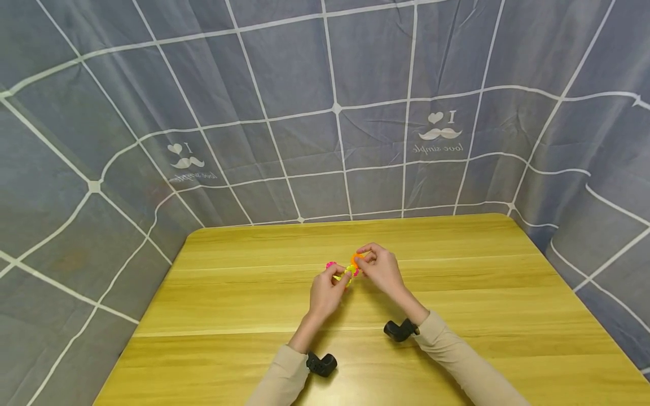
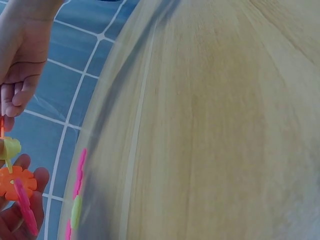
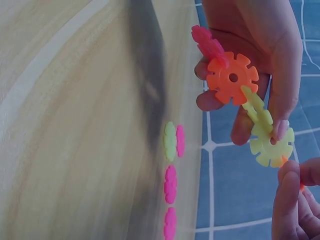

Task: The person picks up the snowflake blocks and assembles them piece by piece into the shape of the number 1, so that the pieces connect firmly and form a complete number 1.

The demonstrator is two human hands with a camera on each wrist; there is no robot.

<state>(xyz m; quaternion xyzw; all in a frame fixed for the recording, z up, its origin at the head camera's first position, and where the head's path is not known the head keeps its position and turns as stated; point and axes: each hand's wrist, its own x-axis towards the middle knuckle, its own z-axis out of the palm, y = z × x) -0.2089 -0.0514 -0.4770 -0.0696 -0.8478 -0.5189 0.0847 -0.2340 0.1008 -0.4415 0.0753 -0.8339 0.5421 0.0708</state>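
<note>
My left hand (image 1: 326, 292) pinches a linked chain of notched plastic discs. The right wrist view shows a pink disc (image 3: 209, 45) at one end, then an orange disc (image 3: 233, 78), a yellow disc seen edge-on (image 3: 257, 110) and another yellow disc (image 3: 273, 147) under the left thumb. Between its thumb and fingers, my right hand (image 1: 383, 272) holds another orange disc (image 1: 358, 259). That disc's edge meets the last yellow disc's rim; whether they are joined I cannot tell. In the left wrist view the left hand (image 2: 25, 215) lies behind the chain's orange disc (image 2: 18, 183).
Loose pink discs (image 3: 170, 185) and a light green disc (image 3: 170, 141) lie on the wooden table (image 1: 244, 304). A grey curtain with white lines (image 1: 299, 141) hangs behind and beside the table. Each wrist bears a black camera.
</note>
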